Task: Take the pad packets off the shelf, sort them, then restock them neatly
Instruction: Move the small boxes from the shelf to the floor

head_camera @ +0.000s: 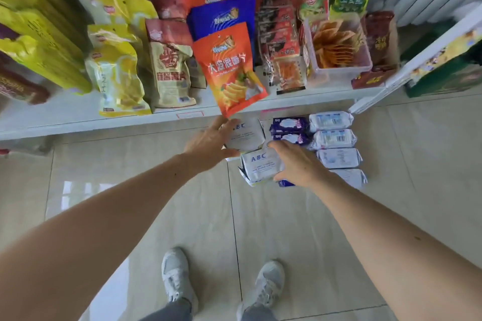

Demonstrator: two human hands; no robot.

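Observation:
Pad packets lie in rows on the tiled floor below the shelf. Two white ABC packets sit at the left: the far one [245, 135] under the fingers of my left hand [208, 143], the near one [260, 167] gripped at its right side by my right hand [300, 164]. Two purple packets [288, 125] lie in the middle. A column of several white-and-blue packets [332, 138] runs along the right. A small blue packet edge [285, 183] peeks out beneath my right hand. My left hand's fingers are spread, resting on the far packet.
The white shelf [78, 114] above the packets carries snack bags; an orange chip bag [230, 70] leans out over its edge right above my left hand. A clear tub of snacks [339, 47] stands at the right. My two grey shoes [177, 276] stand on the floor behind.

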